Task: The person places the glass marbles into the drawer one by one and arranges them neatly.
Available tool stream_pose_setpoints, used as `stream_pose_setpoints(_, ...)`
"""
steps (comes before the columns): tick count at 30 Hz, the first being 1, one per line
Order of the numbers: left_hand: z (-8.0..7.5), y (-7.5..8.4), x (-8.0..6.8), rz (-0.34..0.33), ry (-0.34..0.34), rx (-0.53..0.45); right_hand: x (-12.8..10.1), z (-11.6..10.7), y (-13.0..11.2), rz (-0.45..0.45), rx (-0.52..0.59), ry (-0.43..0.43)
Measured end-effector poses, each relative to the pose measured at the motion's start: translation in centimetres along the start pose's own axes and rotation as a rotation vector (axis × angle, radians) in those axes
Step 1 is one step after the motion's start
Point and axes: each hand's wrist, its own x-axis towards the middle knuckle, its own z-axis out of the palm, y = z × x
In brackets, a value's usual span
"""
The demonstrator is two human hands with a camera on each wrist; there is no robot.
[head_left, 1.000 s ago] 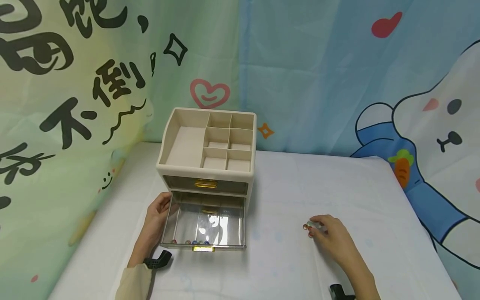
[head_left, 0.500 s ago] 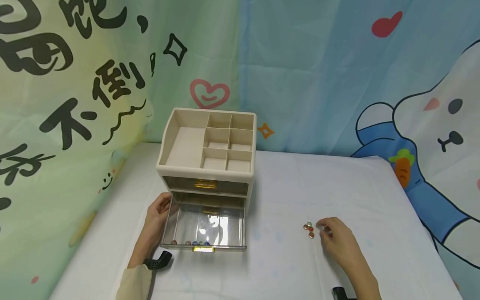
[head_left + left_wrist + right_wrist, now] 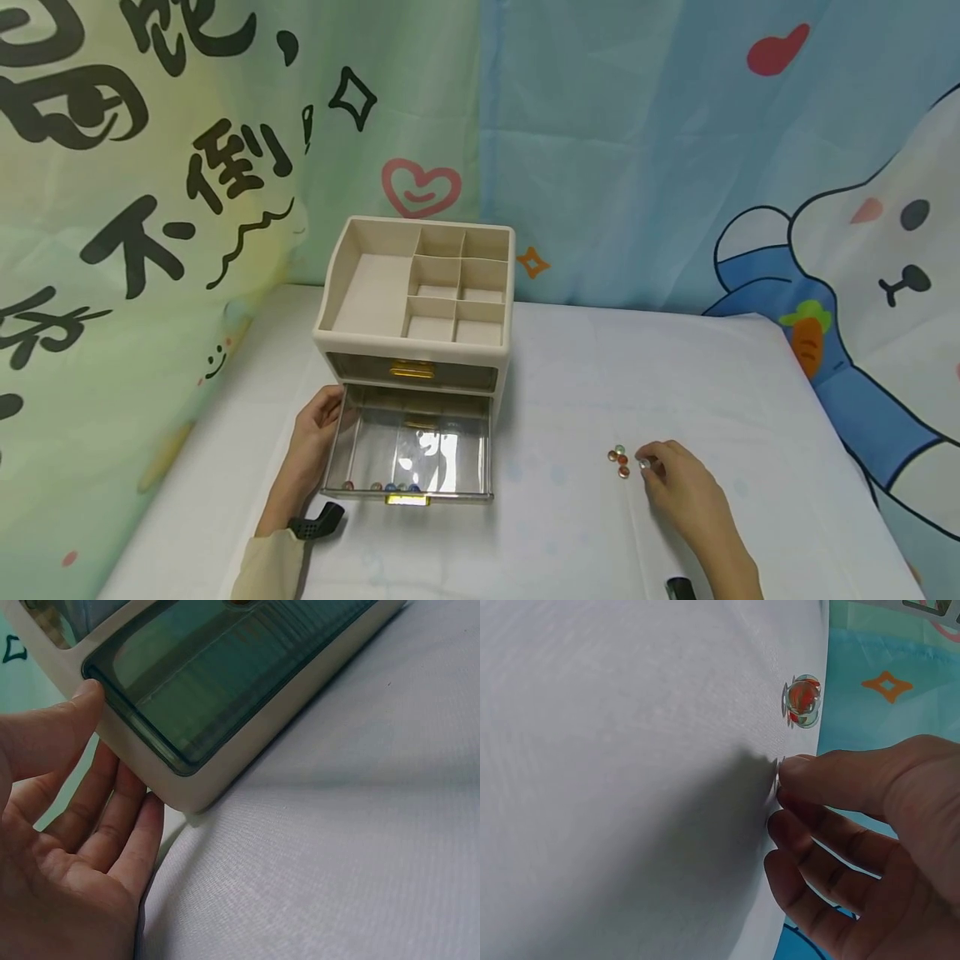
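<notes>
Marbles — right hand pinching, table edge near

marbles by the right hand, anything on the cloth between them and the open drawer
Nothing visible. Only bare cloth lies between the marbles at the right hand and the open drawer, whose top is uncovered.

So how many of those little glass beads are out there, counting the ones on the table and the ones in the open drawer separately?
Beads on the table beside the right hand: 4, counting the clear one at its fingertips.
Beads along the front of the open drawer: about 5; they are small and close together.
Total: about 9.
</notes>
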Motion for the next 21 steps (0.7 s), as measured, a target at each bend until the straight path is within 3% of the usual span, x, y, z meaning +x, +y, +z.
stream_pose_setpoints(12, 0.03, -0.11, -0.12, -0.006, -0.004, -0.024, 0.13, -0.01, 0.08, 0.000, -0.069, -0.023)
stream_pose_setpoints(21, 0.16, 0.03, -0.13, 0.028, -0.009, -0.034, -0.06, 0.05, 0.28, -0.061, -0.163, 0.041)
